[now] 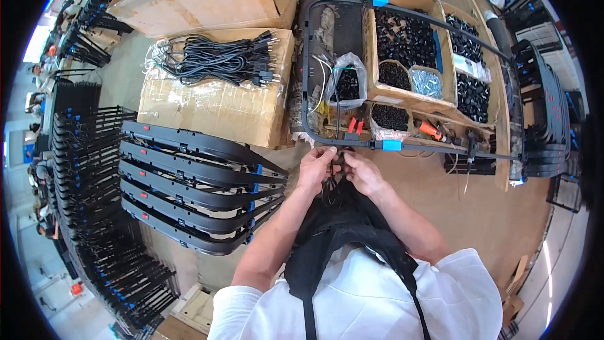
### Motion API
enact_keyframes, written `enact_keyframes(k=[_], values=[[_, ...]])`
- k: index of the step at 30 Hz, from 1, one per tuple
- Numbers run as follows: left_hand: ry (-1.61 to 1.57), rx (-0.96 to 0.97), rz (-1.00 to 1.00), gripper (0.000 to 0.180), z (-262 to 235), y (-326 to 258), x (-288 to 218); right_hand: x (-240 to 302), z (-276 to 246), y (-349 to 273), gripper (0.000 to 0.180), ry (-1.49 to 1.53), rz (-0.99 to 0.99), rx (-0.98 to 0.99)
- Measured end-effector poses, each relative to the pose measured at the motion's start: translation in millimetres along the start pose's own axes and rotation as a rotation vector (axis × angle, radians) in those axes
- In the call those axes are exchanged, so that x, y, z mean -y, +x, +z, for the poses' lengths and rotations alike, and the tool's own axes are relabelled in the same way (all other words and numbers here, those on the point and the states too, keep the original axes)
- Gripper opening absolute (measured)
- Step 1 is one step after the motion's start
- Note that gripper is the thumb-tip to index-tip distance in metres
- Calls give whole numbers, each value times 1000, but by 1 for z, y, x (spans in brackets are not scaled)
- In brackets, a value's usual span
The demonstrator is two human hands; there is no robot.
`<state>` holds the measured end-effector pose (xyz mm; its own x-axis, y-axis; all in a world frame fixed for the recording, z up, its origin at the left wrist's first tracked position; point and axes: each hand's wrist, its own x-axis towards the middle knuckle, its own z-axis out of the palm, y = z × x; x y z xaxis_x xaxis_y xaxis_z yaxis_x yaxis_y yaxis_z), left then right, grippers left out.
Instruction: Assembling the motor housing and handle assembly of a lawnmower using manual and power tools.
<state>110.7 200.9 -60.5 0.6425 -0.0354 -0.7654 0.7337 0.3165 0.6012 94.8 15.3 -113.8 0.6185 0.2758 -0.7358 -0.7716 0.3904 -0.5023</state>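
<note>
Black frame [402, 75], a rounded-corner bar loop with blue clips, lies across the brown workbench [478, 208] in front of the person; its near rail runs just above both hands. Left hand [316, 167] and right hand [363, 173] are side by side at the near rail, fingers curled tight and pinching something small and dark between them, likely a thin cable or fitting. Exactly what is pinched is too small to tell. Both hands are narrow, closed on that piece, touching or almost touching each other.

Step in hand, as a judgement: fitting or threading a small part at the middle of the near rail, fine two-handed work right at the bar. The next move calls for a steady pinch and close alignment to the rail, with little room between the fingers.

Around: red-handled pliers [354, 126] just beyond the rail, a clear bag of black parts [346, 82], a cardboard box of black fittings [406, 38] and a tub of silver screws [428, 82]. A bundle of black power cords [220, 60] sits on a wrapped carton to the left. A stack of finished black frames [195, 182] lies at the person's left.
</note>
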Motion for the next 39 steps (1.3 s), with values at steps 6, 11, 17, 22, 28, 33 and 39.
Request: enact_keyframes(k=[6,11,17,22,28,33,39], values=[[22,50,-14,30,-7,2,-2,6,45,2,21,160,-113,132],[27,45,2,27,-2,4,-2,6,41,2,22,108,-154,85],[212,11,171,37,-9,5,24,63,56,-45,29,-1023,-473,64],[398,-182,580,30,-6,-21,40,111,106,-63,23,-1700,-983,224],[279,-111,670,26,-26,-10,66,110,141,-22,21,-2553,-699,718],[156,-50,508,27,-32,-22,54,128,150,-19,19,-2498,-952,913],[230,-79,610,29,-35,-13,55,137,140,-25,20,-2211,-782,788]])
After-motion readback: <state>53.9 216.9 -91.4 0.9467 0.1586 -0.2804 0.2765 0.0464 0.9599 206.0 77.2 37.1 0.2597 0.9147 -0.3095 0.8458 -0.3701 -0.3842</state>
